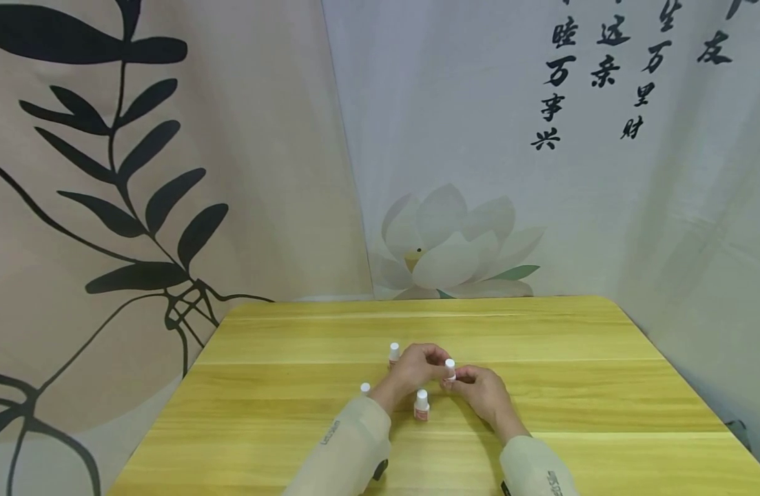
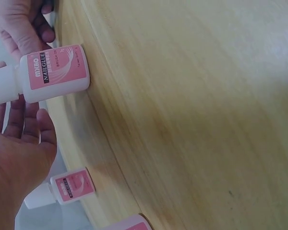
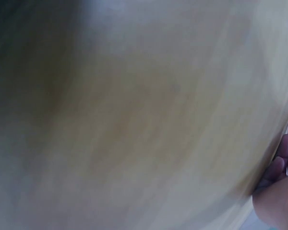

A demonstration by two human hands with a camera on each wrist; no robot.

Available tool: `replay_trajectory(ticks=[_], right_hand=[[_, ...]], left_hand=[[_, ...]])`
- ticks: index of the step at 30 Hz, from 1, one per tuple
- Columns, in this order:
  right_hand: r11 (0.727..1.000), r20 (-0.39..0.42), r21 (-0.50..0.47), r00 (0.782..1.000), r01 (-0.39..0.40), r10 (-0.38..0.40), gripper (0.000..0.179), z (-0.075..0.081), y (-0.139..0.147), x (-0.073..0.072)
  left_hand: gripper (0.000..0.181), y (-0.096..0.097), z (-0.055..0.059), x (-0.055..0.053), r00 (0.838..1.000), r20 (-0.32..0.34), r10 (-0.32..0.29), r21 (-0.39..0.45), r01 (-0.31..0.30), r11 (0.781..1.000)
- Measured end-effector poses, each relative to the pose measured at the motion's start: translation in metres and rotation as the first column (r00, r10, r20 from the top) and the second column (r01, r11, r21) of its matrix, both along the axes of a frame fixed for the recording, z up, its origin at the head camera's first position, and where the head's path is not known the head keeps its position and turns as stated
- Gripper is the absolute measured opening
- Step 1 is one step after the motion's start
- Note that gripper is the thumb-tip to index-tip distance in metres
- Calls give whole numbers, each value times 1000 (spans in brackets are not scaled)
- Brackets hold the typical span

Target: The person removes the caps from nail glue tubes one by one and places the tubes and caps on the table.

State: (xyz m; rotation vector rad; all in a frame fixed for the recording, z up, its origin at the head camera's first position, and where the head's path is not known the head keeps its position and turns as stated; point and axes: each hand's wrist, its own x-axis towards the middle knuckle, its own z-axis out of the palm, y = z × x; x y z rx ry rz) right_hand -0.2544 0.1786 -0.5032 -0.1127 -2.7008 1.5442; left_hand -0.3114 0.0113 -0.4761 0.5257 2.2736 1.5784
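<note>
A small white nail glue bottle (image 1: 450, 370) with a white cap is between my two hands, upright. My left hand (image 1: 419, 365) pinches it from the left, its thumb and index finger curved towards the cap. From the right, my right hand (image 1: 481, 391) grips it low with thumb and fingers. Just in front stands another nail glue bottle (image 2: 57, 72) with a pink label; it hides part of the hands in the left wrist view. In the right wrist view only the curled right-hand fingers (image 3: 283, 151) show at the edge.
On the wooden table (image 1: 280, 427), one more bottle (image 1: 394, 353) stands behind the left wrist. Another bottle (image 1: 364, 388) is partly hidden by the left sleeve. A printed curtain (image 1: 280, 172) hangs behind the table.
</note>
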Motion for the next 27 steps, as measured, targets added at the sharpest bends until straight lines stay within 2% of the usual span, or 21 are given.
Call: replay_trajectory(ticks=[9, 17, 27], right_hand=[[1000, 8, -1, 1000, -2, 2, 17, 1, 0, 0], [1000, 15, -1, 1000, -1, 1, 20, 1, 0, 0], [1000, -1, 9, 1000, -5, 5, 15, 2, -1, 1]], left_hand=[[18, 0, 1, 0, 1000, -12, 3, -9, -4, 1000], [12, 0, 1, 1, 1000, -7, -1, -18, 1, 1000], [13, 1, 0, 0, 1000, -3, 13, -25, -13, 1000]])
